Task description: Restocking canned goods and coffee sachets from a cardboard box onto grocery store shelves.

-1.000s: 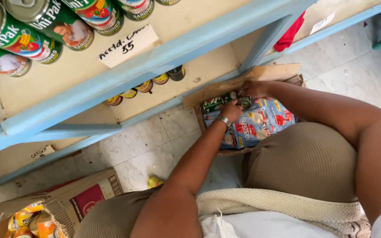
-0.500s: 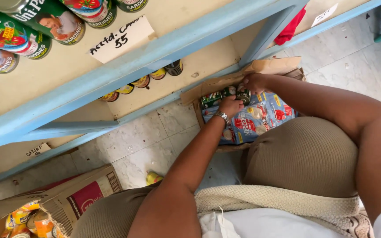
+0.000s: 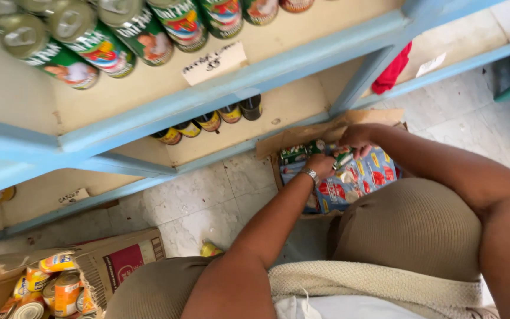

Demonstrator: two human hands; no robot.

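Both my hands reach down into an open cardboard box (image 3: 290,140) on the floor, packed with colourful blue and red packets (image 3: 364,177). My left hand (image 3: 321,165), with a metal band at the wrist, is closed on a small green packet (image 3: 294,155) at the box's left side. My right hand (image 3: 356,139) grips another small green and white packet (image 3: 342,159) just beside it. The two hands almost touch. My knees in tan fabric (image 3: 411,227) cover the box's near part.
A blue-framed shelf (image 3: 219,91) carries green cans (image 3: 84,47) on top and dark cans (image 3: 211,121) below. A second carton (image 3: 119,260) with orange cans (image 3: 54,289) stands at the lower left. A red cloth (image 3: 392,70) hangs by the shelf post. Tiled floor (image 3: 202,201) lies between.
The view has tilted slightly. My hands have stayed in the box, shifting a little and closing on small packets.
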